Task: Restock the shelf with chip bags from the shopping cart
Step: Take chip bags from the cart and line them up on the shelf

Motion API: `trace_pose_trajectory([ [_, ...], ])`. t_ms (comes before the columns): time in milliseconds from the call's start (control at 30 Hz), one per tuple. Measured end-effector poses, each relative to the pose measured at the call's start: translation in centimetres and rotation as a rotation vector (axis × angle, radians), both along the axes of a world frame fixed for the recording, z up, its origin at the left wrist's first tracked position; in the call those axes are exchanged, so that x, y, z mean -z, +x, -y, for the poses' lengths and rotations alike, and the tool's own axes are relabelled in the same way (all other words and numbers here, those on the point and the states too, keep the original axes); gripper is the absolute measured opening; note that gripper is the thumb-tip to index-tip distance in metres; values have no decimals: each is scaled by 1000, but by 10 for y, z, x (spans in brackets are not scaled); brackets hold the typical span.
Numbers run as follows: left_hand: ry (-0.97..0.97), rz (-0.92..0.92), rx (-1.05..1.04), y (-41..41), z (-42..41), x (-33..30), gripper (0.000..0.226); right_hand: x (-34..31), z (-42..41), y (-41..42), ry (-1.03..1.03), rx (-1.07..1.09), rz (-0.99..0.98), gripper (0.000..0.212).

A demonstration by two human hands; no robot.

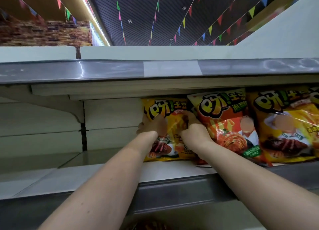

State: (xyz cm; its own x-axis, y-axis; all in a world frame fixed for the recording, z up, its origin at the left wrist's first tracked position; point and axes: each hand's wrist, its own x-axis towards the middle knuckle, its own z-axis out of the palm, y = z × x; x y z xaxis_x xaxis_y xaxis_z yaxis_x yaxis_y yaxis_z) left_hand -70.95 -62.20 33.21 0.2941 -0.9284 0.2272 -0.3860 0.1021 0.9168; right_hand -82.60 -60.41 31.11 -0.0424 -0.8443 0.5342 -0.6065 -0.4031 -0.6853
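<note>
A yellow chip bag (172, 112) stands upright on the white shelf (69, 174), at the left end of a row. My left hand (151, 127) grips its left edge, fingers curled round it. My right hand (191, 126) presses on its right side, fingers bent into the front of the bag. An orange-red chip bag (226, 124) leans right beside it, partly behind my right wrist. A second yellow chip bag (286, 124) stands further right. The shopping cart is out of view.
The shelf above (103, 70) overhangs with a grey price rail and a blank label (172, 68). The shelf left of the bags is bare, backed by white panels and a bracket (77, 114). A grey front rail (172, 191) runs below my forearms.
</note>
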Motion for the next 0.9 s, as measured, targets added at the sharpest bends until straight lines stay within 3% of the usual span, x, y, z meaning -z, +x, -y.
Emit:
trace_pose_trajectory([
  [100,-20,170,-10,-3,-1,1,54,-1,-2,0,25,10,31,63],
  [267,9,103,-92,1,0,1,65,-9,-15,3,61,33,-2,64],
  [400,-98,23,-56,10,-10,1,64,-10,-30,8,11,-12,48,60],
  [633,-259,-49,-131,26,-41,4,39,-12,-52,26,-60,-106,117,39],
  [900,-285,2,-336,59,-99,11,28,-7,-70,64,-142,-319,64,49],
])
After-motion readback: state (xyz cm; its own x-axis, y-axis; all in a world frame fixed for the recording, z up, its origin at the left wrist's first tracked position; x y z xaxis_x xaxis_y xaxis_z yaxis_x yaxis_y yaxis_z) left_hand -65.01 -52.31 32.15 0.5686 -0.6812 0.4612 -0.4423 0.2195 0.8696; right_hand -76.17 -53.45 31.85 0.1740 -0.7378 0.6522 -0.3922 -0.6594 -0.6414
